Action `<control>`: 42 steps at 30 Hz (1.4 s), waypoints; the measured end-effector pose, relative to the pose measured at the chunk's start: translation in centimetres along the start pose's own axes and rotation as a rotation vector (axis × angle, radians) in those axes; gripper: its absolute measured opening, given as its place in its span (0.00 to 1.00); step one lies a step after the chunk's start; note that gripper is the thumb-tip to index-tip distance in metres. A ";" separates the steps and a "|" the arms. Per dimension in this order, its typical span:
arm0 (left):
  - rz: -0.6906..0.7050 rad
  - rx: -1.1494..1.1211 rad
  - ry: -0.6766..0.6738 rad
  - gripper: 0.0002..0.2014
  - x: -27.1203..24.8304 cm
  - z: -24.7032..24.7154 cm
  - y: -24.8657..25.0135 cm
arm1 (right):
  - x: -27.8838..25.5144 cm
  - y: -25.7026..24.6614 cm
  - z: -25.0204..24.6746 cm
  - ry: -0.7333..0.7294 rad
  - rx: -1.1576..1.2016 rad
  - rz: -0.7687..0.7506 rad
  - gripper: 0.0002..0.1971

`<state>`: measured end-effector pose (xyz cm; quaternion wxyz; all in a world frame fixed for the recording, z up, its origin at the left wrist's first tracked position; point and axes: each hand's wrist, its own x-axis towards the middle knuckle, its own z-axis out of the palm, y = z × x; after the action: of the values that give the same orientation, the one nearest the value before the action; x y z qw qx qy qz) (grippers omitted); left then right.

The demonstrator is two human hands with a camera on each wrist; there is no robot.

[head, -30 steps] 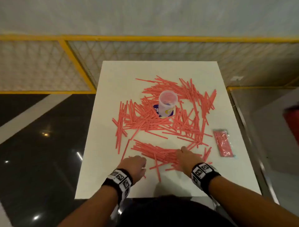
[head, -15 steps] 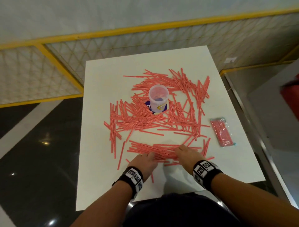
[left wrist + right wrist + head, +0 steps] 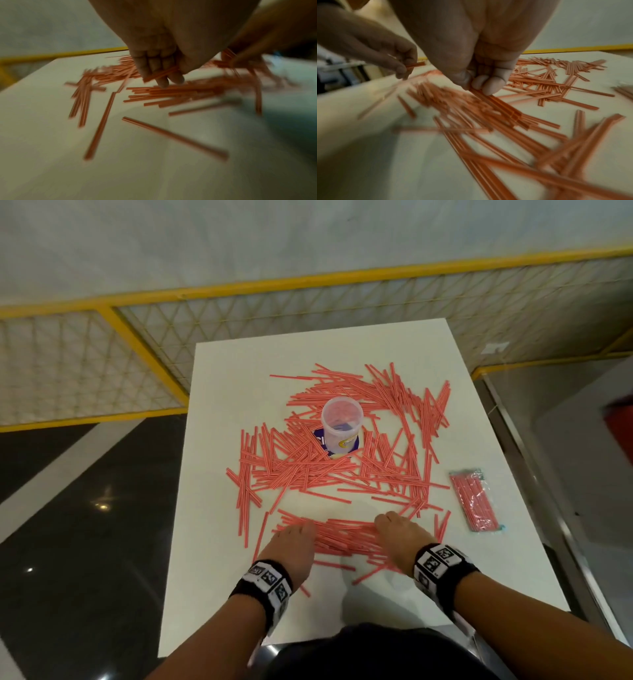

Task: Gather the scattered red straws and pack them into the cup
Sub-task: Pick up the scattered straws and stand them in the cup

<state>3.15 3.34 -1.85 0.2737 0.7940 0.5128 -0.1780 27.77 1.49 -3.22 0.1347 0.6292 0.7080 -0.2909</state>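
Note:
Red straws (image 3: 342, 474) lie scattered on the white table (image 3: 219, 378), ringed around an upright clear plastic cup (image 3: 342, 419) that has some straws inside. A tighter bundle of straws (image 3: 346, 537) lies near the front edge between my hands. My left hand (image 3: 301, 530) is at the bundle's left end; in the left wrist view its curled fingers (image 3: 154, 67) pinch a few straws (image 3: 161, 75). My right hand (image 3: 385, 523) is at the bundle's right end, with its thumb and fingers (image 3: 489, 85) curled down onto the straws (image 3: 496, 106).
A sealed clear packet of red straws (image 3: 474, 501) lies by the table's right edge. Loose single straws (image 3: 334, 565) lie in front of the bundle. A yellow-framed mesh fence (image 3: 144, 350) stands behind the table, with dark glossy floor (image 3: 85, 508) to the left.
Both hands have moved forward onto the near bundle and closer together, squeezing it tighter. The left hand has picked up a few straws. My view has swung.

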 end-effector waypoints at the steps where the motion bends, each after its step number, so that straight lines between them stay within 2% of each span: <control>1: -0.071 -0.159 0.088 0.10 -0.1 -0.3 -0.4 | 0.0 -0.3 -0.5 0.008 0.051 0.018 0.07; 2: -0.129 -0.329 0.163 0.05 -0.2 -0.5 -0.5 | 0.1 -0.5 -1.0 0.033 0.112 0.012 0.03; 3: -0.168 -0.495 0.222 0.05 -0.2 -0.8 -0.6 | 0.0 -1.0 -1.6 0.057 0.190 0.006 0.05; 6: -0.128 -0.798 0.275 0.12 0.0 -2.4 0.7 | -0.1 -2.8 -3.4 0.099 0.402 -0.063 0.12; 9: -0.047 -0.929 0.272 0.25 0.5 -3.5 3.0 | -0.5 -5.1 -5.2 0.055 0.530 -0.175 0.11; 11: -0.008 -1.047 0.260 0.26 0.9 -3.8 4.2 | -0.6 -6.1 -5.9 -0.001 0.644 -0.205 0.10; 13: 0.002 -1.130 0.278 0.22 1.1 -3.9 4.9 | -0.6 -6.6 -6.2 -0.019 0.791 -0.166 0.09; 16: -0.077 -1.113 0.285 0.17 1.4 -3.9 4.8 | -0.7 -7.3 -6.1 -0.054 1.058 -0.068 0.10; 20: -0.234 -1.296 0.160 0.17 1.1 -4.1 4.2 | -0.7 -8.7 -6.0 -0.233 1.301 -0.017 0.19; 22: -0.262 -1.339 0.150 0.17 1.0 -4.0 3.9 | -0.2 -8.9 -5.9 -0.173 1.182 -0.004 0.17; 25: -0.239 -1.276 0.136 0.19 0.8 -4.2 3.5 | 0.4 -9.1 -6.6 0.014 0.781 -0.008 0.08; 26: -0.233 -1.260 0.125 0.18 0.7 -4.1 3.3 | 0.5 -9.0 -6.6 0.028 0.716 0.005 0.08; 28: -0.246 -1.288 0.085 0.15 0.4 -4.0 2.7 | 0.5 -8.8 -6.5 0.004 0.764 0.052 0.10; 30: -0.252 -1.252 0.073 0.15 0.3 -3.8 2.3 | 0.5 -8.3 -5.9 -0.032 0.768 0.035 0.14; 32: -0.242 -1.074 0.125 0.15 0.1 -3.4 1.7 | 0.8 -7.5 -4.9 0.000 0.578 -0.028 0.20; 34: -0.229 -0.867 0.177 0.17 -0.3 -2.9 1.0 | 1.3 -6.5 -3.7 0.016 0.352 -0.016 0.26; 37: -0.226 -0.701 0.175 0.18 -1.0 -1.4 -0.7 | 1.8 -5.4 -1.0 0.020 0.106 0.011 0.45; 39: -0.246 -0.629 0.138 0.18 -1.5 0.0 -1.7 | 2.1 -5.6 0.9 0.035 -0.046 -0.015 0.53; 41: -0.269 -0.579 0.096 0.16 -1.9 1.0 -2.3 | 2.3 -6.1 2.3 0.045 -0.156 -0.043 0.52; 42: -0.282 -0.567 0.083 0.16 -2.1 1.3 -2.4 | 2.3 -6.4 2.7 0.051 -0.199 -0.060 0.49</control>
<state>0.11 1.82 -2.34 0.4354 0.6141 0.6575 -0.0315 20.72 1.55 -5.16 0.1697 0.5985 0.7551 -0.2067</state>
